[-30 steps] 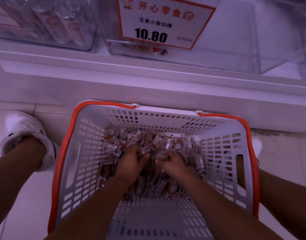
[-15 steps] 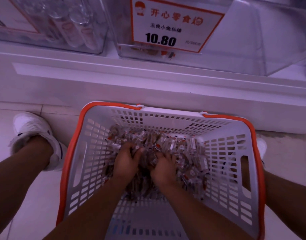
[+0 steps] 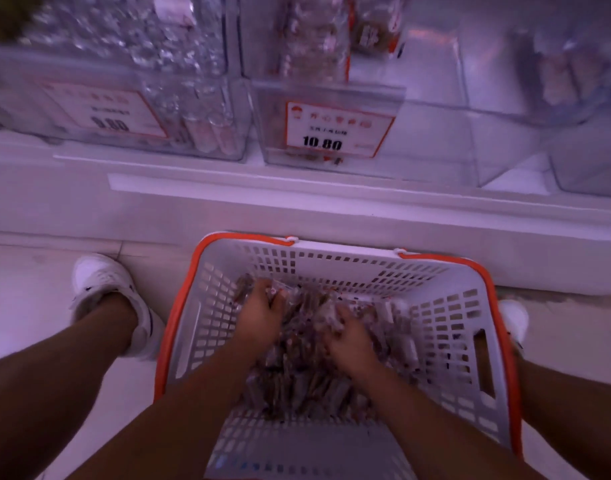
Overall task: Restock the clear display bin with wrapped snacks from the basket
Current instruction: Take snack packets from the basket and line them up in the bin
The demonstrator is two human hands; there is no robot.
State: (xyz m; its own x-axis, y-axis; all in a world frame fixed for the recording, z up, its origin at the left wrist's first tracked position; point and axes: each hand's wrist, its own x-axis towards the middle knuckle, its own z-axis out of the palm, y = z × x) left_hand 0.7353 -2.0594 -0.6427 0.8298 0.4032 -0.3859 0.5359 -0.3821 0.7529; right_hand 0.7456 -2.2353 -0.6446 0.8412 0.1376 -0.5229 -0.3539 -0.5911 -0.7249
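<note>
A white plastic basket (image 3: 446, 327) with an orange rim stands on the floor against the shelf base. A heap of small clear-wrapped snacks (image 3: 297, 379) fills its bottom. My left hand (image 3: 259, 318) is buried in the far side of the heap, its fingers curled round a bunch of the wrapped snacks. My right hand (image 3: 345, 337) grips another bunch beside it. Above, on the shelf, stands the clear display bin (image 3: 432, 143) with a 10.80 price label (image 3: 335, 131); most of its inside looks bare.
A neighbouring clear bin (image 3: 179, 109) on the left holds clear-wrapped goods, and another bin (image 3: 588, 147) stands at the right. The white shelf ledge (image 3: 297, 199) juts out between basket and bins. My legs and white shoes (image 3: 103, 289) flank the basket.
The camera has tilted up, so more of the shelf bins show. Both hands have closed on bunches of snacks and spread slightly apart inside the basket.
</note>
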